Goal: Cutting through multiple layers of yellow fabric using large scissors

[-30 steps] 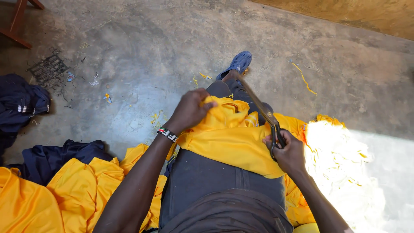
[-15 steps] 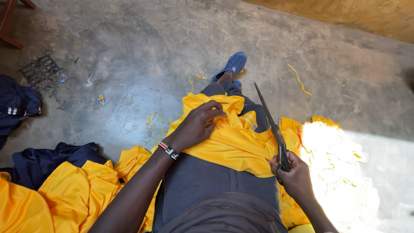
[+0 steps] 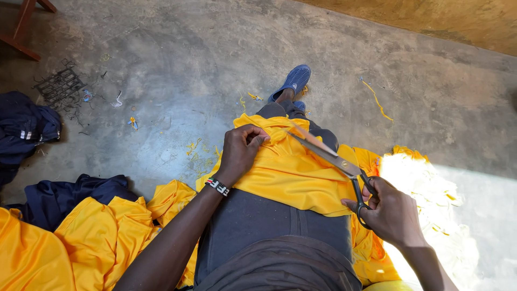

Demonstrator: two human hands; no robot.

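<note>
Head view, only angle here: left hand (image 3: 240, 153) curled shut, pinching a fold of the yellow garment (image 3: 291, 172) spread over the lap and thigh. Right hand (image 3: 390, 213) closed through the loops of a big pair of scissors (image 3: 334, 159), blades barely parted if at all, tips pointing up toward the pinched fold and lying right on the cloth. Beaded wristband (image 3: 217, 186) on the left wrist. What could go sideways, just guessing: slippery fabric bunched over the knee, so blades might catch a second layer underneath, or even the dark trousers (image 3: 253, 221); tips also sit pretty near the left fingers, so any push forward with the fold slack could nick them. Sun patch (image 3: 431, 205) on the right blows out the cloth there, hard to read the edge. Room-wise: plenty of bare concrete floor (image 3: 215, 59) ahead, littered with yellow scraps (image 3: 377, 99). Blue shoe (image 3: 295, 81) out front. Left side crowded with a yellow fabric pile (image 3: 64, 242) and navy clothing (image 3: 59, 196), plus a dark wire grid (image 3: 59, 86) and a wooden leg (image 3: 24, 24) further off. Right elbow has open floor.
</note>
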